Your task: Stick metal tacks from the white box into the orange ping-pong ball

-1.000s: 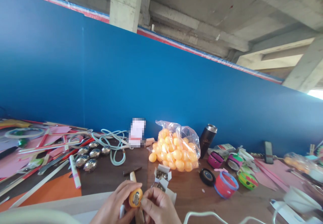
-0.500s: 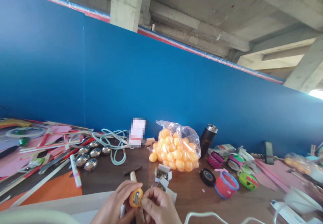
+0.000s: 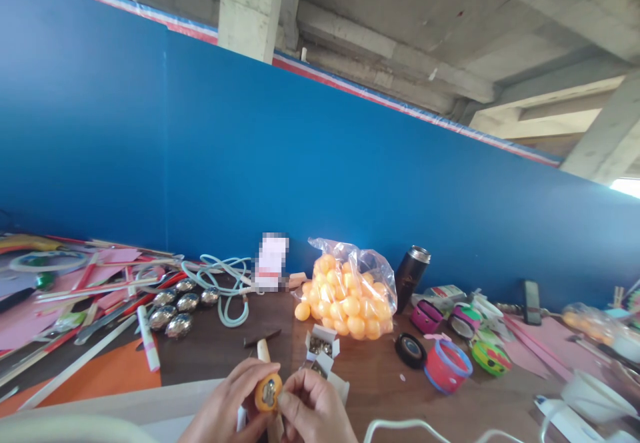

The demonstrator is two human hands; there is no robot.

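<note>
My left hand (image 3: 227,406) is closed around an orange ball (image 3: 263,400), whose facing side carries a patch of shiny metal tack heads (image 3: 271,395). My right hand (image 3: 314,408) has thumb and forefinger pinched together at the ball's right edge; whatever lies between those fingertips is too small to make out. Beneath both hands runs the wooden handle of a hammer (image 3: 263,350), its dark head lying just beyond. Just past my right hand stand small white boxes, one of them an open box (image 3: 309,344) with metal tacks (image 3: 319,346) inside.
A clear bag of orange balls (image 3: 350,300) stands behind the boxes, beside a black flask (image 3: 413,276). Several silvery balls (image 3: 179,324) lie left, near a pale blue cord (image 3: 233,316) and a marker (image 3: 149,340). Tape (image 3: 411,350) and a red-blue cup (image 3: 447,366) sit right.
Both hands keep the same grip, and the ball has shifted only very slightly left. The things on the table stay as they were.
</note>
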